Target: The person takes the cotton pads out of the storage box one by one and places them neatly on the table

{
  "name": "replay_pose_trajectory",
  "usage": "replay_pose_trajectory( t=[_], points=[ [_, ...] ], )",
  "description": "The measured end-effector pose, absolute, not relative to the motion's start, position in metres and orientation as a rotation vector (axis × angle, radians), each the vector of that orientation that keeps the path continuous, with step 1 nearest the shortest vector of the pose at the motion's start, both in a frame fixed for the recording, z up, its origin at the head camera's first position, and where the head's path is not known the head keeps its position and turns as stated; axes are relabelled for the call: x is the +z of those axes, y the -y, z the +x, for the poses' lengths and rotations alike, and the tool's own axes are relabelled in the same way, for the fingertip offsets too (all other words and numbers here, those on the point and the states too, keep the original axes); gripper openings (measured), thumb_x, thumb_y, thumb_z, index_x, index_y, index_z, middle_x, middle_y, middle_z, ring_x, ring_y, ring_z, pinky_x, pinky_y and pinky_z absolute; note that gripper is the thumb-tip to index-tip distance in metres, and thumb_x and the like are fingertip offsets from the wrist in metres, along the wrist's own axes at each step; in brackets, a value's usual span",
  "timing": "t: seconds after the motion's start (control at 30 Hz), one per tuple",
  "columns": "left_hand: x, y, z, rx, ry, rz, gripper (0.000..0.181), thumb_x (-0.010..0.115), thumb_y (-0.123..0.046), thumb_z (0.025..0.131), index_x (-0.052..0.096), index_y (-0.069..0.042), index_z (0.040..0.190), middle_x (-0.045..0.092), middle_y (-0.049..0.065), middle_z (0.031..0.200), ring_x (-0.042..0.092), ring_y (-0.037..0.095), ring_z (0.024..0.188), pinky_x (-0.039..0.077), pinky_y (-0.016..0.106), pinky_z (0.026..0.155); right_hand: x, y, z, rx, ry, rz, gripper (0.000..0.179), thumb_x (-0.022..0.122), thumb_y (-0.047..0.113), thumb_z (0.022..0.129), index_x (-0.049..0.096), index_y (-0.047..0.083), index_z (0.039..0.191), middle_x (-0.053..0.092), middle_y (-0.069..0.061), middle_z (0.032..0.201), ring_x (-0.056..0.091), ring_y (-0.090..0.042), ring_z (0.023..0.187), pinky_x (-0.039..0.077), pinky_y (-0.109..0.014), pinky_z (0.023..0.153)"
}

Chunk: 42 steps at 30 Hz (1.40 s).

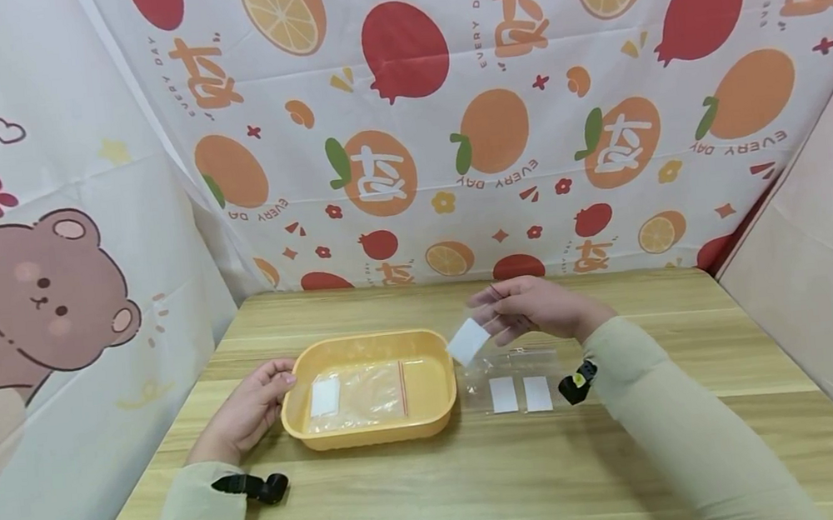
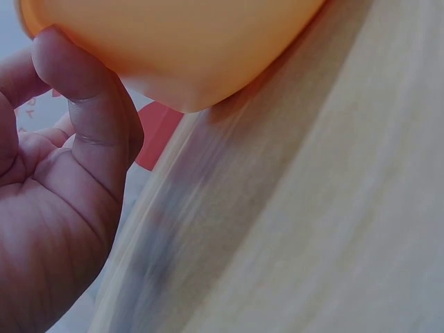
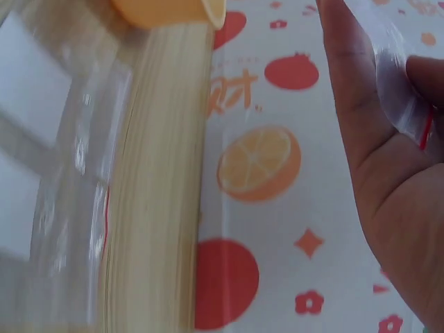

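Head view: right grip [image 1: 530, 308] pinches clear, white-panelled plastic bag [image 1: 469, 340], long axis slanting down-left. Left grip [image 1: 256, 407] holds yellow oblong plastic tray [image 1: 427, 386].

Glossy plastic bags [image 1: 369, 394], smooth plastic tray [image 1: 373, 437], inserts [image 1: 504, 395] perhaps paper

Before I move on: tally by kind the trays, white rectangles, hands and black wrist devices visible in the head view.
Yellow tray: 1
White rectangles: 4 (1 in the tray, 1 by the right hand, 2 beside the tray)
Hands: 2, the left hand included
Black wrist devices: 2
Total: 9
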<state>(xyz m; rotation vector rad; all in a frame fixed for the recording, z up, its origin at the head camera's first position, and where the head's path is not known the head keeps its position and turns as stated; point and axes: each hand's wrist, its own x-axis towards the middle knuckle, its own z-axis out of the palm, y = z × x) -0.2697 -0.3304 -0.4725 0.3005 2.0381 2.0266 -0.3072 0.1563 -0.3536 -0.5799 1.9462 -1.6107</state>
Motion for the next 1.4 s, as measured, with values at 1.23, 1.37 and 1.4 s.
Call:
replay_pose_trajectory(
  t=[1.23,1.37,1.4],
  points=[
    [-0.474,0.332,-0.270,2.039,-2.011,0.304,0.029,0.050,-0.012,0.108,0.041,0.004,0.129,0.063,0.004,0.103,0.064,0.012,0.084,0.058,0.027,0.068,-0.401,-0.286,-0.302,-1.160,-2.205,-0.383,0.021,0.063,0.010,0.098,0.067,0.003,0.117,0.069,-0.015,0.096,0.064,-0.023,0.075,0.058,-0.036,0.065],
    [-0.473,0.332,-0.270,2.033,-2.016,0.300,0.032,0.050,-0.013,0.108,0.039,0.006,0.131,0.063,0.005,0.104,0.064,0.013,0.085,0.058,0.028,0.069,-0.404,-0.288,-0.302,-1.089,-2.213,-0.388,0.018,0.063,0.009,0.096,0.068,0.004,0.113,0.068,-0.012,0.091,0.060,-0.019,0.070,0.054,-0.032,0.060],
    [-0.473,0.332,-0.270,2.033,-2.016,0.300,0.032,0.050,-0.013,0.108,0.039,0.006,0.131,0.063,0.005,0.104,0.064,0.013,0.085,0.058,0.028,0.069,-0.405,-0.287,-0.302,-1.059,-2.228,-0.389,0.017,0.063,0.009,0.096,0.068,0.005,0.111,0.067,-0.011,0.088,0.058,-0.018,0.068,0.052,-0.030,0.058]
  ],
)
